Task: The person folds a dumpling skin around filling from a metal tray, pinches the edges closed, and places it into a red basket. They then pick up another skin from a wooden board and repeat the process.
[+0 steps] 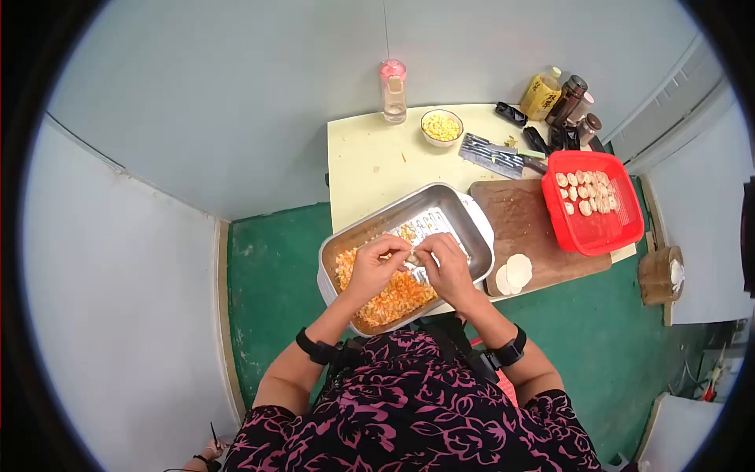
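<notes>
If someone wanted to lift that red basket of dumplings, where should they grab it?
Probably by the two opposite rims of the red basket, one hand from each side. It lies flat, wide and shallow with dumplings loose inside, so a level two-sided lift should keep them from sliding.

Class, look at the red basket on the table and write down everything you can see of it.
The red basket looks like plastic, roughly square with a raised rim and a fine mesh floor. It sits level at the table's right end, partly on the wooden cutting board and reaching past the tabletop's edge. Rows of small pale folded dumplings fill its far half; the near half is bare. Neither hand touches it.
</notes>
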`<state>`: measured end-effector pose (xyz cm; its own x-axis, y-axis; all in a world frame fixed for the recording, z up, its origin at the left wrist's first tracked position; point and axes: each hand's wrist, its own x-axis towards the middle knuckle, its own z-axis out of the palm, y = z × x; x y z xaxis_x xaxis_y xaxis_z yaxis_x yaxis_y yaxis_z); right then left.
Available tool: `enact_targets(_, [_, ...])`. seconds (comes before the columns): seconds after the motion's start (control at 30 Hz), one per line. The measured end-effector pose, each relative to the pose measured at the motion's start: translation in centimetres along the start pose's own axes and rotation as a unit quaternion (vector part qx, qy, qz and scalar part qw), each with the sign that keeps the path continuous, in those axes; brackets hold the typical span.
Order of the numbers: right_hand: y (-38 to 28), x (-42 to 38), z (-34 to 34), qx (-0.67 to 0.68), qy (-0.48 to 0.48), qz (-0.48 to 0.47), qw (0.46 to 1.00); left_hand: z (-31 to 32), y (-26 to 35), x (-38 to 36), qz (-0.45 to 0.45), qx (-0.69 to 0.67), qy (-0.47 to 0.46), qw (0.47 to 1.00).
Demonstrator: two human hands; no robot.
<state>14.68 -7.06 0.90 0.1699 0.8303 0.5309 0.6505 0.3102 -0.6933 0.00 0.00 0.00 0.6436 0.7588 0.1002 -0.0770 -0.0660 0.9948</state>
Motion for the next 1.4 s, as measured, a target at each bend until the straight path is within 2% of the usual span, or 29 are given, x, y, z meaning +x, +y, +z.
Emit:
enact_targets(0.27, [0.0, -0.2, 0.2, 0.011, 0.015, 0.024, 1.000, 0.2, 0.0, 0.0, -0.019, -0.006, 0.003, 1.000])
enact_targets(0.67, [0.3, -0.6, 0.0, 0.019, -0.012, -0.008, 1.000, 0.1, -0.3, -0.1, 0.001, 0.045, -0.012, 0.999])
enact_targets(0.97, [0.0, -0.7, -0.5, 0.021, -0.036, 0.002, 0.999, 0.0, 0.0, -0.4, -0.003, 0.030, -0.033, 0.999])
enact_targets(1.07, [-0.4, -0.8, -0.4, 0.009, -0.031, 0.020, 0.999, 0.0, -0.1, -0.4, -0.003, 0.039, -0.033, 0.999])
enact_targets(1.27, [-0.6, -1.2, 0.0, 0.013, -0.022, 0.074, 0.997, 0.2, -0.6, -0.6, -0.043, -0.026, -0.007, 0.999])
enact_targets(1.4, [-0.7, -1.2, -0.1, -0.007, -0.023, 0.073, 0.997, 0.1, -0.7, -0.7, -0.039, -0.021, -0.008, 0.999])
